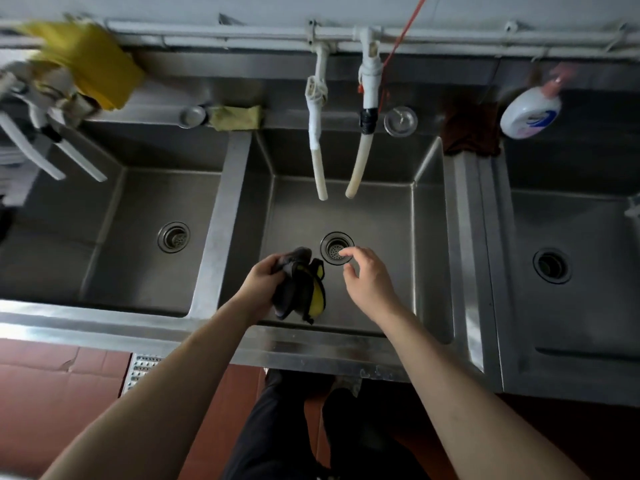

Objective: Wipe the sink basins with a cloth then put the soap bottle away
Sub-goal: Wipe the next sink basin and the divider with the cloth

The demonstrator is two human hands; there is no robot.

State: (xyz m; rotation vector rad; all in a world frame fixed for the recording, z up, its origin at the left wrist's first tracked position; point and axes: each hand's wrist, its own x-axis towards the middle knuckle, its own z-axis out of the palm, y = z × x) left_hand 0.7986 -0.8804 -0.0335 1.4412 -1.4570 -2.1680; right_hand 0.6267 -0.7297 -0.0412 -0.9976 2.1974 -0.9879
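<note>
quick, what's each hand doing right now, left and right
Left hand: closed around a dark and yellow cloth, held over the middle sink basin.
Right hand: open, fingers loosely bent, holding nothing, above the drain.

Probably a commercial kitchen washing area: three steel sink basins [221,216], wall-mounted taps [318,140].

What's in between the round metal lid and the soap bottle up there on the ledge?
In the head view, a dark brown rag lies on the sink ledge between the lid and the soap bottle.
</note>
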